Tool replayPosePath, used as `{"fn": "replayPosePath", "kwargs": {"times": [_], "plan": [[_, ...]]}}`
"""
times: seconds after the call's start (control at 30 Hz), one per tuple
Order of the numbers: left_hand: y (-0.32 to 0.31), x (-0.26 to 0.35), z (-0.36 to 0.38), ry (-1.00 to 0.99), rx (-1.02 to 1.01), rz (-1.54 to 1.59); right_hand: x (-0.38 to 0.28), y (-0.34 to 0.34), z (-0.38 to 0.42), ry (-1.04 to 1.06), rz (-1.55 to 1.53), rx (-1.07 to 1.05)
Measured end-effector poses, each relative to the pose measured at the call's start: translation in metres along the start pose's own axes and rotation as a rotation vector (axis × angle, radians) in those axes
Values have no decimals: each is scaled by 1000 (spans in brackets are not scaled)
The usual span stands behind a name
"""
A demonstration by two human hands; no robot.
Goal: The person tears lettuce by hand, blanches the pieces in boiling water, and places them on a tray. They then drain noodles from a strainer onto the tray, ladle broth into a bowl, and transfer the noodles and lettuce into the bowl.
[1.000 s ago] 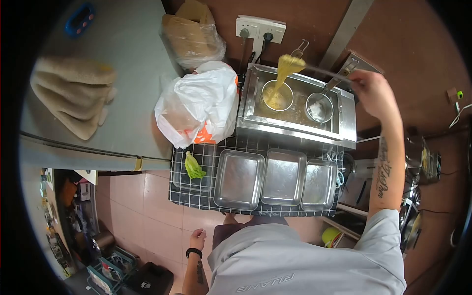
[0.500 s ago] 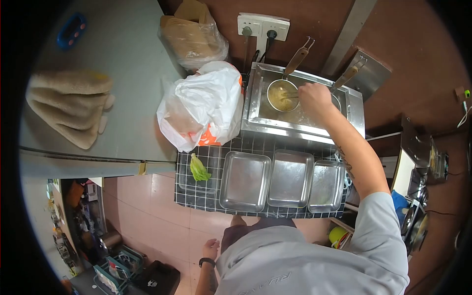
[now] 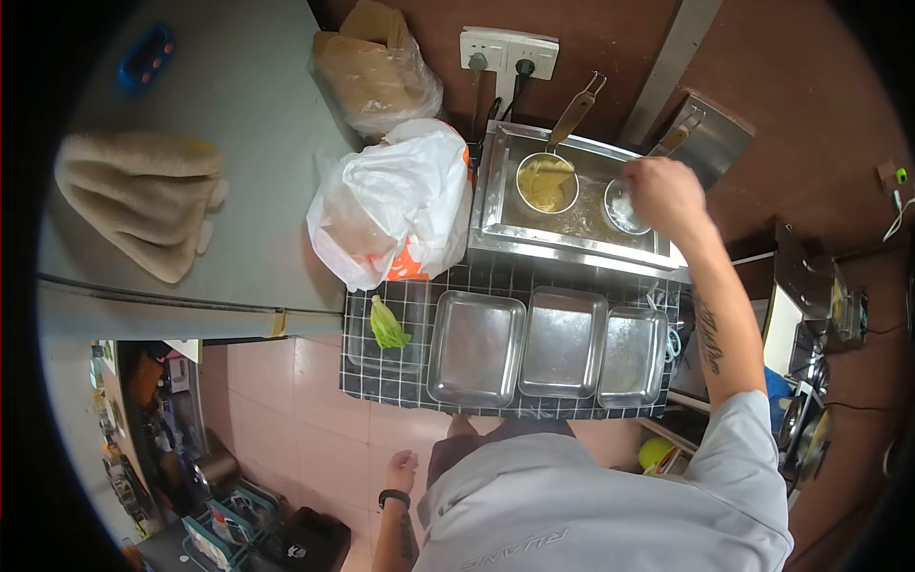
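My right hand (image 3: 667, 195) is closed above the right mesh strainer (image 3: 624, 208). The chopsticks it grips are mostly hidden beneath it. Something whitish shows in that strainer, partly covered by my fingers. To its left, a second strainer (image 3: 575, 119) holds yellowish noodles (image 3: 547, 185) in the water of a steel boiler (image 3: 562, 244); its wooden handle leans toward the wall. My left hand (image 3: 402, 469) hangs low beside my body, over the floor, fingers loosely bent and nothing in them.
Three steel trays (image 3: 477, 348) stand in a row on a checked cloth in front of the boiler. Left of them, lettuce (image 3: 389, 324) lies in a clear tray. A white plastic bag (image 3: 396, 200) sits beside the boiler; a towel (image 3: 143, 200) lies on the grey surface.
My right hand has moved right, from the left strainer with the noodles to above the right strainer. The noodles now show fully. My left hand has shifted slightly.
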State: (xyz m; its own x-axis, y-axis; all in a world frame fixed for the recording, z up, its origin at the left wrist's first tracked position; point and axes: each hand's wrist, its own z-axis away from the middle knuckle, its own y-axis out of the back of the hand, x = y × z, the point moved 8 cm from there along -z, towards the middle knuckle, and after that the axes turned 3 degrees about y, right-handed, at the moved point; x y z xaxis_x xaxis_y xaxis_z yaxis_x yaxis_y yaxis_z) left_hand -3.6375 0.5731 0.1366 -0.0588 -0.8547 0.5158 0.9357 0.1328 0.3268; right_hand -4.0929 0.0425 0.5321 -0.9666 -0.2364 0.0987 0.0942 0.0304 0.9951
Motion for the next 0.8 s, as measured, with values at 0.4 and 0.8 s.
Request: {"fn": "replayPosePath", "kwargs": {"times": [0.4,0.8], "plan": [[-1,-7,-9,44,-15,-32,-8,31,4,99,111,180],[-14,-19,17,92,20,19,-47,-65,-40,257,239,-125]]}}
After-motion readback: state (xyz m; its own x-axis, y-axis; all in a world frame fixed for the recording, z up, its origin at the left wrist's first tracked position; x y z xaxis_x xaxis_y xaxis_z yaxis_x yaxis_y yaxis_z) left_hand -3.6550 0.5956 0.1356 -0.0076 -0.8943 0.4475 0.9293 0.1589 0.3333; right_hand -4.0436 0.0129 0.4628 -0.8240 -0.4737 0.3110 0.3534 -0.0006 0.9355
